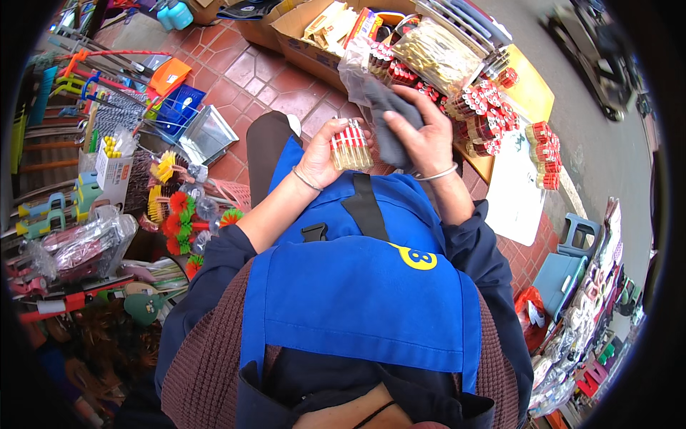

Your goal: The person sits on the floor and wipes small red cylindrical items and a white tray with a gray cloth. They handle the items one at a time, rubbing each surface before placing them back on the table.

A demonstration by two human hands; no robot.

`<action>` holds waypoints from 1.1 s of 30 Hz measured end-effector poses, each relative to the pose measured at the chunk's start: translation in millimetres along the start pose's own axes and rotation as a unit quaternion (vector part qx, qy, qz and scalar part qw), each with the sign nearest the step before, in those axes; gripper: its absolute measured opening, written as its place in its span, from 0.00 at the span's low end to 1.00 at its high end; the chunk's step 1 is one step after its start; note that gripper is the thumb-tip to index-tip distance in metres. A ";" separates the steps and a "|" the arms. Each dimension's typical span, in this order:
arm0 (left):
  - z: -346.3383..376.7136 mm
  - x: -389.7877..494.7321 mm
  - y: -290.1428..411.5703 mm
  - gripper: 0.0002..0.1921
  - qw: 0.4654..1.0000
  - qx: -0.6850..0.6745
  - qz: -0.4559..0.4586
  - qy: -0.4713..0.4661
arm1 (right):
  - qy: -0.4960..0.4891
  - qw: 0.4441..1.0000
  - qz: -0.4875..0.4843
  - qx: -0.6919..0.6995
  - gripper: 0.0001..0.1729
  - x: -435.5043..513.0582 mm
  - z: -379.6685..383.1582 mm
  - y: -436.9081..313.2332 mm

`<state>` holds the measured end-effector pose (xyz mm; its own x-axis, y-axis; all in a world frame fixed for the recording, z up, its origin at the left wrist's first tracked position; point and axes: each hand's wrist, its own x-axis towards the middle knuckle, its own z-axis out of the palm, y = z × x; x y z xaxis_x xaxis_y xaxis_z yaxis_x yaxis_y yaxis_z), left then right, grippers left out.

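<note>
My left hand (323,155) is closed around a bundle of small clear tubes with red-and-white bands (351,146), held above my lap. Just to its right, my right hand (424,134) grips a dark grey cloth (395,126), its thumb and fingers pressed on it. The cloth hangs beside the bundle; whether the two touch I cannot tell. Beyond the cloth is a crumpled clear plastic bag (356,72). More red-banded bundles are stacked at the right (482,115), and another group (545,155) sits on a white sheet (517,198).
A cardboard box (308,59) with packets stands ahead, a bag of pale sticks (439,53) beside it. Brushes, dustpans (169,76) and long handles crowd the left. A blue-grey plastic stool (579,236) and wrapped goods stand at the right. A vehicle (584,53) is on the road at upper right.
</note>
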<state>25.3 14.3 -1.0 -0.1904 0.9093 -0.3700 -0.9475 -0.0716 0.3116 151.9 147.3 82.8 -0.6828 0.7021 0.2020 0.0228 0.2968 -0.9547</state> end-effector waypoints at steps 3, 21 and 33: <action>-3.8 3.1 -3.7 0.12 1.000 -0.021 0.005 0.005 | -0.081 0.979 -0.134 -0.133 0.21 -9.6 24.9 -2.3; 29.7 0.6 -16.4 0.35 0.889 0.457 0.002 -0.023 | -0.303 0.928 0.177 -0.126 0.53 -33.2 -25.2 37.9; 60.5 3.6 -34.3 0.56 0.742 0.631 0.001 -0.225 | -0.253 0.946 0.163 -0.119 0.43 -58.0 -57.6 34.8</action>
<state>72.7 44.8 39.9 0.1829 0.9749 -0.1271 0.1019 0.1097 0.9887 234.4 154.2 50.4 -0.8716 0.3998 -0.2835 0.4160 0.2975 -0.8593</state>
